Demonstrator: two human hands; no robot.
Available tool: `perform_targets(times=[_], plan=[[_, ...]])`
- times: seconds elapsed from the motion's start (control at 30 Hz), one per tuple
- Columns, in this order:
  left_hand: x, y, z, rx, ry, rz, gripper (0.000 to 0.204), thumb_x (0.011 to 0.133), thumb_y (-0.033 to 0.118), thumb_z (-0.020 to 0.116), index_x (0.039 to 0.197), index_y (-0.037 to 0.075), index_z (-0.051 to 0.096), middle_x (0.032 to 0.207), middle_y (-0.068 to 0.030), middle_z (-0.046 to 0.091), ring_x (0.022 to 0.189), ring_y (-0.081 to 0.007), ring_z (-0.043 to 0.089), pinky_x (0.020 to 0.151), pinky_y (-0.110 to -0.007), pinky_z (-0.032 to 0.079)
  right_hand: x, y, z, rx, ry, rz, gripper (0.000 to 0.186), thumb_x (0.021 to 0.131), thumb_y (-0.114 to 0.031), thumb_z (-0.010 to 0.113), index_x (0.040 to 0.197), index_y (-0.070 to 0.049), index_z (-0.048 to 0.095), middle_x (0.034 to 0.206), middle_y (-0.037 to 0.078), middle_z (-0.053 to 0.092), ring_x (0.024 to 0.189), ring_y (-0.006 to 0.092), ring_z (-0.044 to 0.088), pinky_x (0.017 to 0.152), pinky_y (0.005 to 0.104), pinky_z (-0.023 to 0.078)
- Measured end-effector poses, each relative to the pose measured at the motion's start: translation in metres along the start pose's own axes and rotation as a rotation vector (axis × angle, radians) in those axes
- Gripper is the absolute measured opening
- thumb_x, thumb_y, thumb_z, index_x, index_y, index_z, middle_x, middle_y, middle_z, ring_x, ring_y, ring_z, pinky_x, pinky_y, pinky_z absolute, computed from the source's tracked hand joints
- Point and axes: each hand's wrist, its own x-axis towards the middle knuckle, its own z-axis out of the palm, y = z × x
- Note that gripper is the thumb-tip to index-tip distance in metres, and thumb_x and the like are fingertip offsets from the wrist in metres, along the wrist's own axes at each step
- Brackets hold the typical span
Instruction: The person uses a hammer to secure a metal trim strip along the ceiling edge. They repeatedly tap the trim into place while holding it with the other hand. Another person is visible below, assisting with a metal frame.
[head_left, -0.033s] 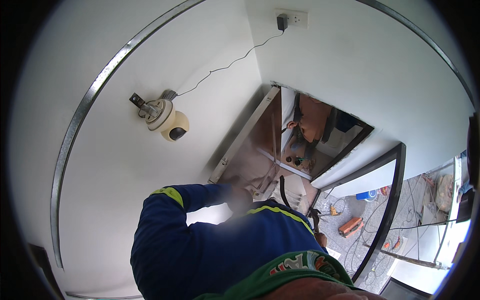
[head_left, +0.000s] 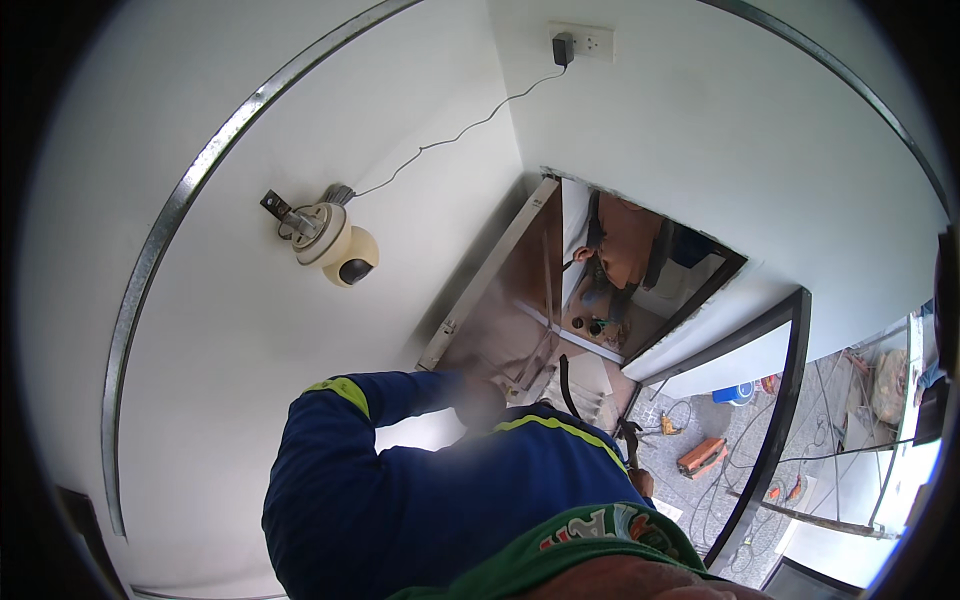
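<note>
My left arm, in a blue sleeve with a yellow-green band, bends across at the middle. Its hand, my left hand (head_left: 482, 402), is blurred by a hazy patch, so its fingers cannot be made out. Close to it is a ribbed whitish object (head_left: 585, 402) of a kind I cannot tell. A curved black strip (head_left: 565, 385) rises beside that object. Only a small piece of my right hand (head_left: 643, 483) shows past the edge of my blue jacket, its fingers hidden. Just above it hangs a dark strap (head_left: 630, 436).
Another person (head_left: 625, 245) is at the doorway, beside a brown door (head_left: 530, 255). A camera (head_left: 340, 245) sticks out from the left wall, its cord running to an outlet (head_left: 595, 42). On the right, a dark frame (head_left: 785, 405) stands before cables and an orange toolbox (head_left: 703, 457).
</note>
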Motion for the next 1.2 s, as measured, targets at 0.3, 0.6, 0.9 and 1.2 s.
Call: perform_targets(times=[0.3, 0.6, 0.9, 1.2], plan=[[0.02, 0.0, 0.0, -0.006, 0.047, -0.289, 0.015, 0.077, 0.015, 0.067, 0.089, 0.012, 0.075, 0.09, -0.0153, 0.074, 0.083, -0.034, 0.071, 0.076, -0.045, 0.054, -0.002, 0.009, 0.011, 0.074, -0.062, 0.178, 0.073, 0.087, -0.067, 0.062, 0.097, 0.004, 0.075, 0.095, 0.031, 0.072, 0.097, 0.046, 0.07, 0.085, 0.0534, 0.054], [0.02, -0.014, 0.027, -0.477, 0.21, -0.402, 0.022, 0.087, 0.019, 0.066, 0.103, 0.007, 0.074, 0.091, -0.0158, 0.071, 0.08, -0.0288, 0.068, 0.074, -0.041, 0.051, -0.017, -0.001, 0.018, 0.066, -0.107, 0.237, 0.08, 0.088, -0.074, 0.058, 0.104, 0.002, 0.075, 0.101, 0.028, 0.073, 0.1, 0.044, 0.07, 0.087, 0.051, 0.055], [0.016, -0.038, 0.046, -0.421, 0.541, -0.417, 0.027, 0.076, 0.025, 0.076, 0.099, 0.011, 0.078, 0.099, -0.0164, 0.074, 0.094, -0.0366, 0.07, 0.086, -0.046, 0.053, -0.017, -0.021, 0.023, 0.16, -0.119, 0.343, 0.081, 0.085, -0.078, 0.059, 0.108, -0.001, 0.076, 0.103, 0.026, 0.073, 0.102, 0.0418, 0.071, 0.089, 0.0489, 0.055], [-0.004, -0.034, 0.032, -0.243, 0.592, -0.297, 0.029, 0.089, 0.021, 0.064, 0.116, 0.018, 0.075, 0.114, -0.012, 0.073, 0.105, -0.036, 0.069, 0.092, -0.044, 0.054, -0.012, -0.024, 0.042, 0.181, -0.129, 0.376, 0.081, 0.086, -0.078, 0.057, 0.109, -0.002, 0.076, 0.107, 0.025, 0.073, 0.104, 0.0415, 0.07, 0.088, 0.0493, 0.055]])
